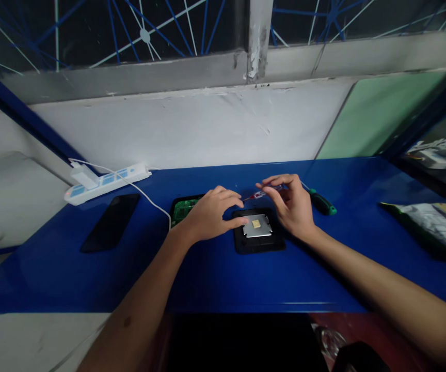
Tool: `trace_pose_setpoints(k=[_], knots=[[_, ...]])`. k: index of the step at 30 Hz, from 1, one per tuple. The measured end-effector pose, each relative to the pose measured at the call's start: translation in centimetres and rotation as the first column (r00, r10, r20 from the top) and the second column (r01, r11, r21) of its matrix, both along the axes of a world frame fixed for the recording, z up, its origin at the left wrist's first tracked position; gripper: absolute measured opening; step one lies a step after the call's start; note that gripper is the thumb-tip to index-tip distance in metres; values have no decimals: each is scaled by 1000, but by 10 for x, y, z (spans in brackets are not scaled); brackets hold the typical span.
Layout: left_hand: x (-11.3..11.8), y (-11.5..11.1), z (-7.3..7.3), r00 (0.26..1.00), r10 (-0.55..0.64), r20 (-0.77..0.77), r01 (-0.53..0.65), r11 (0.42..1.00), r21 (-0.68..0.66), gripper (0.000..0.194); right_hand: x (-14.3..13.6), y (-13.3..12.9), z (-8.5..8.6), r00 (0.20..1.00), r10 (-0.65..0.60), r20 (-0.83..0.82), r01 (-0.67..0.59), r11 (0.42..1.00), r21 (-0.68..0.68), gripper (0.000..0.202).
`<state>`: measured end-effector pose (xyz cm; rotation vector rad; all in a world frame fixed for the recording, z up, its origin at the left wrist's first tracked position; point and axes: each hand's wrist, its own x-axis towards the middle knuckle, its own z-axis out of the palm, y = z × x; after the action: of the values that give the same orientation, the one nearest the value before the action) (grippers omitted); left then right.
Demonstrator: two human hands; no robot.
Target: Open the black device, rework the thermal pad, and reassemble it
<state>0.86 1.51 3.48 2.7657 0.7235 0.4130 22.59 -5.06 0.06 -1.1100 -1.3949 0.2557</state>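
Note:
A small screwdriver [259,195] with a clear and red handle points left, its handle in my right hand [292,206], partly hidden by the fingers. My left hand [219,212] is open, fingers curved and thumb apart, close to the screwdriver's tip. Its thumb reaches the left edge of a silver metal plate [264,230] that has a yellowish square in its middle. Under that plate lies a black square cover [259,247]. A green circuit board [182,208] in a dark casing sits behind my left wrist, partly covered by it.
Beyond my right hand lies a green-and-black screwdriver [322,202]. A black phone [110,223] and a white power strip [109,182] with a white cable [147,197] are at the left. At the right edge is a shiny packet [435,227]. A white wall [200,129] bounds the blue table [215,279].

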Motion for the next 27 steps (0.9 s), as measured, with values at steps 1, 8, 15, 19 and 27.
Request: trace_pose_setpoints(k=[1,8,15,19,27], knots=[[1,0,-2,1000,-6,-11,6,1000,5,33,-1,1,0,1000,-7,7,7,1000,-10,14],[3,5,-11,998,24,-54,-22,999,31,37,2,7,-3,998,-40,-52,40,999,9,19],[-2,9,-9,994,93,-59,-89,994,59,43,8,7,1,993,-90,-80,93,995,41,18],[-1,2,-3,995,89,-34,-89,996,24,42,9,6,3,988,-132,-79,136,990,41,18],[2,-20,2,994,-62,-91,53,994,-96,77,7,4,10,982,-123,-146,122,992,-14,19]])
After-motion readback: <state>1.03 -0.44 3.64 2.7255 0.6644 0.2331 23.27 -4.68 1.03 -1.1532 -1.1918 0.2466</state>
